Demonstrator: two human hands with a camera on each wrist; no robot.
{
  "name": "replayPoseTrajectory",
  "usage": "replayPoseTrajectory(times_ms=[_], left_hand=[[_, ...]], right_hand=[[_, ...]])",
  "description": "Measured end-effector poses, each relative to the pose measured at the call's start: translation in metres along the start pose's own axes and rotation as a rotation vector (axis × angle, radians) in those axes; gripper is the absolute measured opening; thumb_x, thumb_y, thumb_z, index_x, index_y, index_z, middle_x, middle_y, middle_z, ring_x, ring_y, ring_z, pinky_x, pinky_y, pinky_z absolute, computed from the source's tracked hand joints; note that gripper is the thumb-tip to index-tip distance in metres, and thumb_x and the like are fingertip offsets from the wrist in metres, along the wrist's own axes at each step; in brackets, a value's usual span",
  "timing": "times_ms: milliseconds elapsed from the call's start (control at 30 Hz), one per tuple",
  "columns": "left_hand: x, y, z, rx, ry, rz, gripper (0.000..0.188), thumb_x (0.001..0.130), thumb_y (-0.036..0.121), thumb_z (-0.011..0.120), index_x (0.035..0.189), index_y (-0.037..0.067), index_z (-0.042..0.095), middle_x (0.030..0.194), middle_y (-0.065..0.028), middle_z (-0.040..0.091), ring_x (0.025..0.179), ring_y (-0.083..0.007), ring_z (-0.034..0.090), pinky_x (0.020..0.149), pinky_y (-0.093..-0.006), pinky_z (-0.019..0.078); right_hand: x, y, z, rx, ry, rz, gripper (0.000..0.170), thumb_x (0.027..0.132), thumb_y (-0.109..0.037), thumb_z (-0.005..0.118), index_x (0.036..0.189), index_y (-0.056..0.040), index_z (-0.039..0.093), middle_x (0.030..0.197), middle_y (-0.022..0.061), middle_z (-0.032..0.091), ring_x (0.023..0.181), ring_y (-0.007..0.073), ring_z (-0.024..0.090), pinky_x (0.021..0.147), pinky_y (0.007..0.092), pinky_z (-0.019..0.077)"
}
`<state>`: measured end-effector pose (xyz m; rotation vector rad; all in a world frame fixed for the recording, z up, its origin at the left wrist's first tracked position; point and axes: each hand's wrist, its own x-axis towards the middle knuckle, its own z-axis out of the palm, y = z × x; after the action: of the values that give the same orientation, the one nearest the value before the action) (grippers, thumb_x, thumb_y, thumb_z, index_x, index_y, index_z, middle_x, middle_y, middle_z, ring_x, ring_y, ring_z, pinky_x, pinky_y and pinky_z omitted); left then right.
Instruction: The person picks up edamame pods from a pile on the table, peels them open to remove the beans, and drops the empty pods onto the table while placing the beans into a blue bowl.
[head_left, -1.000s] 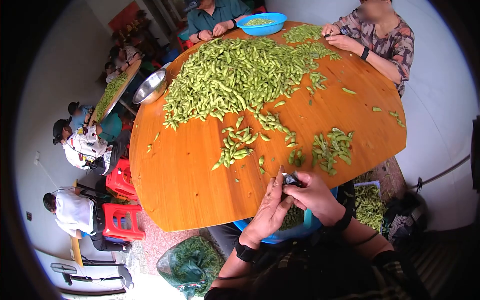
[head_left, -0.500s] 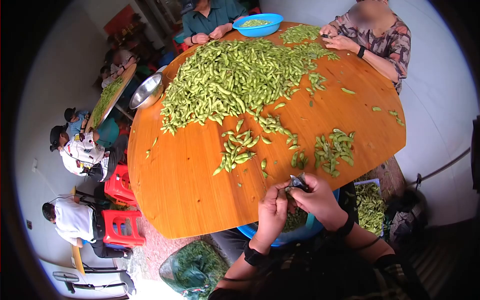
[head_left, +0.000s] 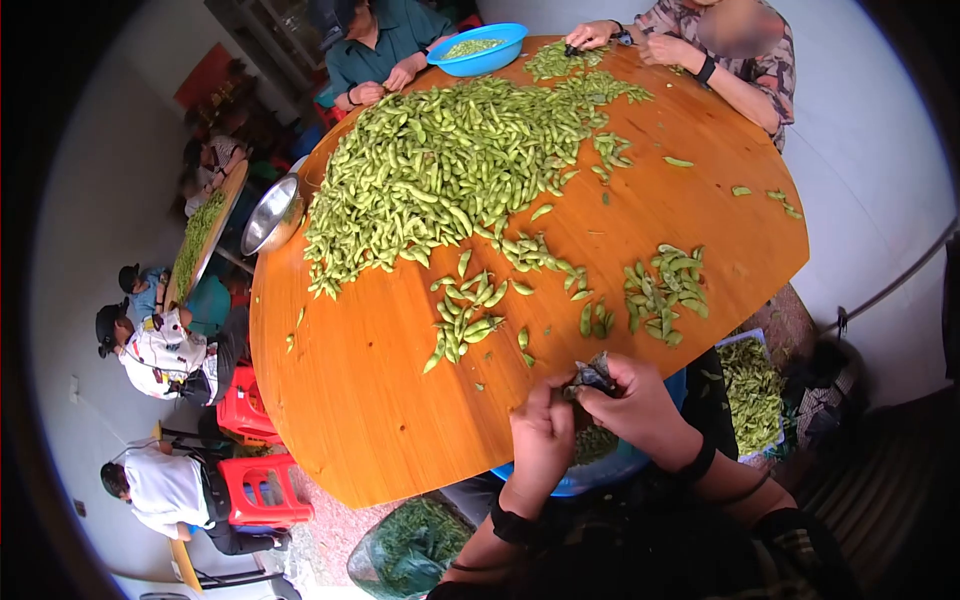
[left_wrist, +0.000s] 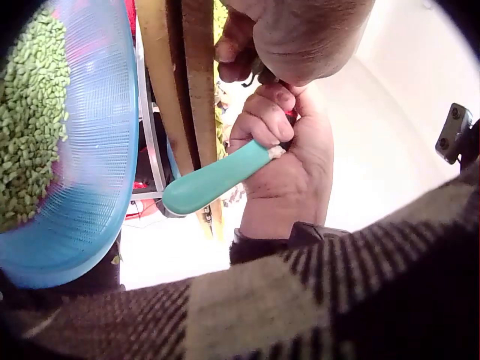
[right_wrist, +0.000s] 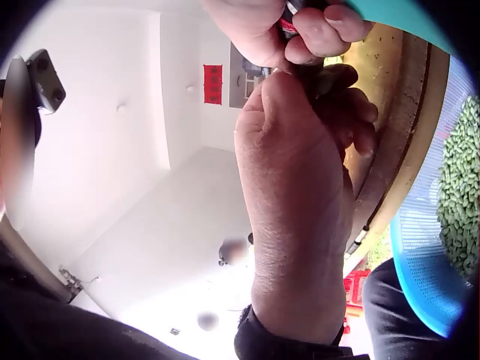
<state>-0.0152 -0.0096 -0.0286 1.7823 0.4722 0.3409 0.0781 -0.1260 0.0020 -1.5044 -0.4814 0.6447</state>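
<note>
My left hand (head_left: 540, 430), fingers curled, pinches a small green pod (left_wrist: 257, 70), mostly hidden between the fingertips. Against it, just past the table's near edge, my right hand (head_left: 645, 410) grips a tool with a smooth teal handle (left_wrist: 217, 180). A black and silver piece (head_left: 595, 373) shows at the right fingertips; the tool's working end is hidden. Below both hands sits a blue mesh basin (left_wrist: 105, 142) holding shelled green beans (left_wrist: 34, 112). On the wooden table (head_left: 360, 400) ahead lie small groups of soybean pods (head_left: 465, 315).
A large heap of pods (head_left: 430, 170) covers the table's far side, near a steel bowl (head_left: 272, 215) and a blue basin (head_left: 480, 60). Two people sit across. A crate of pods (head_left: 750, 390) stands at right, a green net bag (head_left: 410, 545) on the floor, red stools (head_left: 262, 490) at left.
My left fingers, extended a second ago, have curled in. Both hands sit slightly lower in the head view, which has shifted. The person at far right has reached a hand to the table.
</note>
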Motion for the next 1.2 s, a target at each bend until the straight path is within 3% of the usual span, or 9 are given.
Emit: replayPoseTrajectory(times_ms=[133, 167, 267, 367, 467, 633, 900, 1067, 1200], left_hand=[[0.009, 0.008, 0.001, -0.075, 0.053, 0.03, 0.023, 0.093, -0.001, 0.05, 0.115, 0.001, 0.057, 0.095, -0.0089, 0.067, 0.072, -0.016, 0.065, 0.063, -0.0278, 0.0532], [0.014, 0.005, 0.001, 0.165, 0.096, 0.292, 0.027, 0.093, 0.0, 0.054, 0.12, 0.002, 0.056, 0.093, -0.007, 0.068, 0.075, -0.0191, 0.067, 0.067, -0.0268, 0.0539], [0.006, 0.016, 0.008, -0.133, 0.0, 0.128, 0.031, 0.09, 0.001, 0.06, 0.121, 0.003, 0.058, 0.095, -0.0098, 0.069, 0.079, -0.0228, 0.069, 0.072, -0.0273, 0.0546], [0.009, 0.008, 0.009, 0.212, 0.133, 0.293, 0.032, 0.087, 0.001, 0.065, 0.119, 0.003, 0.061, 0.097, -0.0131, 0.069, 0.082, -0.0246, 0.07, 0.073, -0.0286, 0.0552], [0.01, 0.01, 0.009, 0.1, 0.097, 0.225, 0.028, 0.086, 0.0, 0.065, 0.114, 0.003, 0.063, 0.096, -0.0149, 0.07, 0.081, -0.0239, 0.07, 0.071, -0.0307, 0.0553], [0.013, 0.012, 0.011, 0.216, 0.101, 0.342, 0.025, 0.085, 0.0, 0.067, 0.109, 0.005, 0.064, 0.089, -0.015, 0.069, 0.078, -0.0274, 0.07, 0.067, -0.0331, 0.0547], [0.009, 0.017, 0.023, 0.33, 0.107, 0.385, 0.022, 0.083, 0.001, 0.069, 0.103, 0.007, 0.065, 0.087, -0.0155, 0.069, 0.079, -0.0282, 0.07, 0.066, -0.0334, 0.0543], [0.004, 0.009, 0.028, -0.134, -0.008, 0.153, 0.014, 0.089, -0.004, 0.062, 0.103, 0.0, 0.062, 0.094, -0.0106, 0.072, 0.087, -0.0164, 0.07, 0.075, -0.0266, 0.0557], [0.005, 0.005, 0.022, -0.45, -0.11, 0.055, 0.017, 0.092, -0.005, 0.058, 0.109, -0.001, 0.059, 0.102, -0.0105, 0.07, 0.094, -0.0174, 0.068, 0.082, -0.0289, 0.0568]], right_hand=[[0.004, -0.021, -0.007, 0.152, 0.096, 0.095, 0.01, 0.088, -0.004, 0.061, 0.082, -0.0055, 0.054, 0.063, -0.0038, 0.051, 0.051, 0.0022, 0.046, 0.046, 0.0202, 0.0341], [0.004, -0.023, -0.01, 0.215, 0.089, 0.121, 0.01, 0.089, -0.004, 0.06, 0.082, -0.0058, 0.053, 0.062, -0.0036, 0.051, 0.05, 0.0024, 0.045, 0.046, 0.0203, 0.0332], [0.004, -0.028, -0.012, 0.268, 0.081, 0.131, 0.013, 0.091, -0.004, 0.057, 0.079, -0.0066, 0.051, 0.06, -0.0033, 0.05, 0.048, 0.0026, 0.043, 0.044, 0.0203, 0.0315], [0.002, -0.024, -0.018, 0.24, 0.054, 0.121, 0.013, 0.09, -0.008, 0.062, 0.082, -0.0066, 0.052, 0.064, -0.0044, 0.052, 0.055, 0.0019, 0.048, 0.047, 0.0194, 0.0357], [0.006, -0.027, -0.027, 0.203, 0.015, 0.156, 0.015, 0.09, -0.01, 0.063, 0.081, -0.0049, 0.053, 0.064, -0.0044, 0.051, 0.057, 0.0015, 0.046, 0.048, 0.0208, 0.0366], [0.022, -0.013, -0.046, -0.311, -0.108, -0.152, 0.028, 0.085, -0.017, 0.071, 0.073, -0.001, 0.052, 0.063, -0.0042, 0.049, 0.061, 0.0029, 0.039, 0.05, 0.0255, 0.0361], [0.021, -0.016, -0.056, -0.2, -0.183, 0.086, 0.016, 0.084, -0.01, 0.068, 0.077, -0.0011, 0.057, 0.068, -0.0064, 0.046, 0.065, 0.0014, 0.041, 0.053, 0.0236, 0.0348], [0.017, -0.002, -0.046, 0.064, -0.122, 0.164, 0.009, 0.084, -0.007, 0.064, 0.081, -0.0026, 0.057, 0.068, -0.0065, 0.049, 0.062, 0.0011, 0.044, 0.05, 0.0218, 0.0336], [0.012, -0.019, -0.048, 0.182, -0.148, 0.274, 0.011, 0.084, -0.008, 0.063, 0.08, -0.0029, 0.054, 0.069, -0.0048, 0.052, 0.062, 0.0022, 0.047, 0.051, 0.022, 0.0381]])
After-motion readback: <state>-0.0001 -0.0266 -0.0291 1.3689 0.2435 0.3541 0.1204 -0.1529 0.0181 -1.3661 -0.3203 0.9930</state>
